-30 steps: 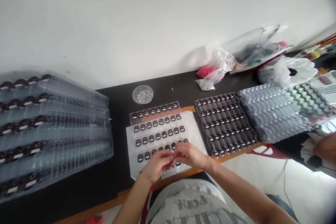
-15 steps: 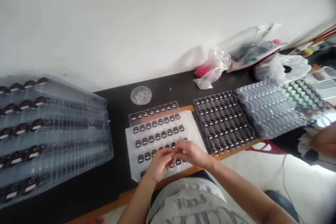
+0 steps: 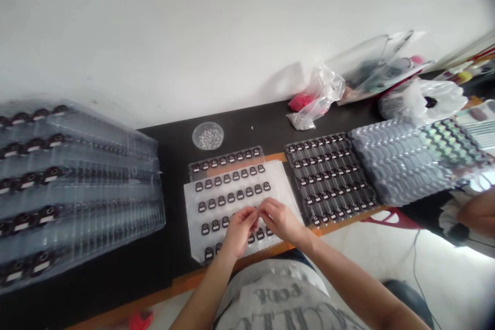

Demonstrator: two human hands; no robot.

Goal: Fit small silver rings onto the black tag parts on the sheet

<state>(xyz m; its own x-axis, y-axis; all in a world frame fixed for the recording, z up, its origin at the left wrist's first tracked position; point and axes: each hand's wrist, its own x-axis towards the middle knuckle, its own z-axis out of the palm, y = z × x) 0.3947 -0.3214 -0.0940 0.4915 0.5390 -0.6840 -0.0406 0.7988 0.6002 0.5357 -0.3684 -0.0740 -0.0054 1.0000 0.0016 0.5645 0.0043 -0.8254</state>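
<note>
My left hand [image 3: 240,230] and my right hand [image 3: 281,220] meet fingertip to fingertip above a white sheet [image 3: 284,185]. Both are closed in a pinch, and whatever lies between the fingers is too small or too hidden to name. Rows of small dark pieces with pale labels [image 3: 231,197] lie on the sheet around and under my hands, which cover part of the lower rows. Behind the sheet shows the edge of a clear plastic tray [image 3: 265,159] with one more row of the same pieces. A round clear dish [image 3: 196,136] of tiny silvery parts stands farther back.
To the right lies a filled tray [image 3: 328,185], then a stack of clear trays [image 3: 390,160]. Tall stacked trays [image 3: 116,175] take up the left. Plastic bags [image 3: 327,87] sit against the wall. At the far right, another person's arm [image 3: 477,216] shows.
My hands have shifted slightly up and right, still pinched together. The camera view has tilted a little. The trays and the dish stay as they were.
</note>
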